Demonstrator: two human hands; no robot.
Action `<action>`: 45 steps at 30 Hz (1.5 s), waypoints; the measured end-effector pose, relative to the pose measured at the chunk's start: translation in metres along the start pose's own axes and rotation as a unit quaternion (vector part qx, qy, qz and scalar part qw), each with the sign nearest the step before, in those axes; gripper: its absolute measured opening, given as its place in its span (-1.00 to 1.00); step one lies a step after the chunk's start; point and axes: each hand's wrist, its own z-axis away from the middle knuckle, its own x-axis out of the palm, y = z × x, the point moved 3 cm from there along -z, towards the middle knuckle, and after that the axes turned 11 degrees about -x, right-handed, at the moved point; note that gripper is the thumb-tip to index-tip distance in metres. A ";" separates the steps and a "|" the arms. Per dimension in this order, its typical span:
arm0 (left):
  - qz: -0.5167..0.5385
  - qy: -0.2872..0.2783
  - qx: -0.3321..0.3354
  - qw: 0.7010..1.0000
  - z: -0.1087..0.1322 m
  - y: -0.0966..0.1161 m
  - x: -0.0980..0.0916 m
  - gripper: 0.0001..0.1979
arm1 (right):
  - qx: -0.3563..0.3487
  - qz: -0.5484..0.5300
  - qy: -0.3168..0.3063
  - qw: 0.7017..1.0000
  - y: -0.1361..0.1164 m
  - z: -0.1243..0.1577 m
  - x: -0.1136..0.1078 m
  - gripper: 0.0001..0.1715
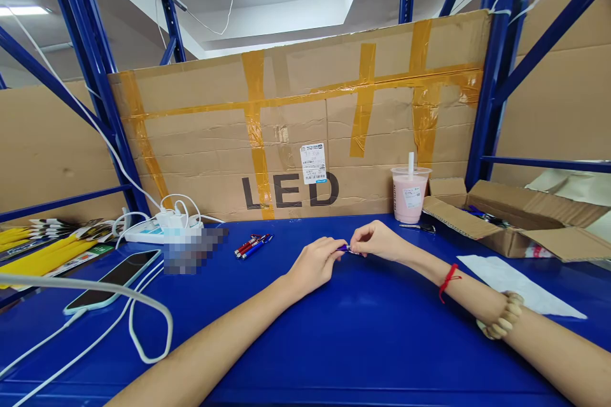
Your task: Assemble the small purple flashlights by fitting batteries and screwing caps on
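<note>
Over the middle of the blue table, my left hand (316, 263) is closed around a short blue pen (343, 247), most of it hidden inside the fingers. At the pen's silvery end, my right hand (377, 240) pinches with thumb and forefinger. The two hands almost meet there. To the left of them lies a small group of red and blue pens (254, 246), side by side on the tabletop.
An opened cardboard box (513, 238) with dark and blue items stands right, near a pink drink cup (410, 194), a dark key-like object (422, 227) and white paper (515, 286). Left are a phone (114, 280), white cables (157, 331) and a power strip (143, 233). Cardboard (214, 159) walls the back.
</note>
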 end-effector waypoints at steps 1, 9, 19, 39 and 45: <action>-0.003 0.001 0.004 1.000 0.000 0.000 0.000 -0.76 | 0.000 0.000 -0.001 1.000 0.000 0.000 0.000 -0.79; -0.011 0.003 0.010 1.000 0.000 0.000 -0.001 -0.73 | -0.009 0.003 0.001 1.000 -0.004 0.003 0.002 -0.65; -0.015 -0.010 -0.004 1.000 -0.001 0.002 -0.001 -0.68 | 0.069 -0.036 -0.003 0.997 0.002 0.007 0.002 -0.55; -0.054 0.011 -0.144 0.988 -0.004 0.005 -0.007 -0.72 | 0.115 -0.099 0.040 0.988 -0.003 0.008 0.008 -0.43; -0.035 0.018 -0.170 0.985 -0.003 0.006 -0.009 -0.72 | 0.104 -0.057 0.052 0.992 -0.001 0.005 0.005 -0.39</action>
